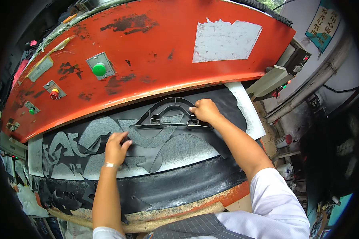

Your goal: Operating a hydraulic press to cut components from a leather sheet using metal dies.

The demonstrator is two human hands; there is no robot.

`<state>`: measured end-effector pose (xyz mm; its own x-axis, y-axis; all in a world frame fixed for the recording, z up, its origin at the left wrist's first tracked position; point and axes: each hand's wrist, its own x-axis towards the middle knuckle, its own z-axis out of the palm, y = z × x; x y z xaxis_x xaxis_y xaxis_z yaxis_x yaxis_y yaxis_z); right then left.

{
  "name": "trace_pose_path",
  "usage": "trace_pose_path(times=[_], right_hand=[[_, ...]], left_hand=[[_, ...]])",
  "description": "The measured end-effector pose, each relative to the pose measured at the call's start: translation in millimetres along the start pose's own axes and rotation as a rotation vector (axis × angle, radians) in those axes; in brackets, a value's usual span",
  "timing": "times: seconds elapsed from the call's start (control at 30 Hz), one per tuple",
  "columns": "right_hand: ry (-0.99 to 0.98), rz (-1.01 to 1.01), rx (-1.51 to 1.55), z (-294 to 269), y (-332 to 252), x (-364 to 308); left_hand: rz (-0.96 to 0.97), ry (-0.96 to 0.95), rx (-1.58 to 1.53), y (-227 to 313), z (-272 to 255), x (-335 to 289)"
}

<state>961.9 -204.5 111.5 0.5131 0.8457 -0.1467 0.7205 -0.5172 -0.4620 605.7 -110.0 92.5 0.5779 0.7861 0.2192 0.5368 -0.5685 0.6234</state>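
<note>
My right hand (205, 110) grasps the die (173, 124) at its right end, thumb and fingers closed on the metal. My left hand (117, 149) is low over the cut part of the sheet (227, 101), fingers bent; I cannot tell whether it pinches any material.

The die is right of centre on the board (254, 119), over the sheet. Its long axis runs left to right, nearly parallel to the lower edge of the red beam (159, 51). The arch points away from me, toward the beam; the straight side faces me.

Clearance: the arch top is near the beam's edge, so room there is narrow. To the right, uncut sheet extends toward the board's pale margin. To the left and toward me, cut openings expose grey board. My left hand is apart from the die's left tip.
</note>
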Motion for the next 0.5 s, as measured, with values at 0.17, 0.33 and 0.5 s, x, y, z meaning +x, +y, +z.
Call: trace_pose_path(times=[0.17,0.33,0.5], right_hand=[[0.120,-0.102,-0.113,6.6,-6.6,0.6],[0.194,-0.246,-0.104,1.9,27.9,-4.1],[0.013,-0.551,0.014,2.9,68.3,-29.7]], left_hand=[[0.092,0.009,0.141,-19.8,40.2,47.1],[0.077,0.079,0.078,-22.3,58.7,54.3],[0.054,0.123,0.028,-28.4,51.5,50.3]])
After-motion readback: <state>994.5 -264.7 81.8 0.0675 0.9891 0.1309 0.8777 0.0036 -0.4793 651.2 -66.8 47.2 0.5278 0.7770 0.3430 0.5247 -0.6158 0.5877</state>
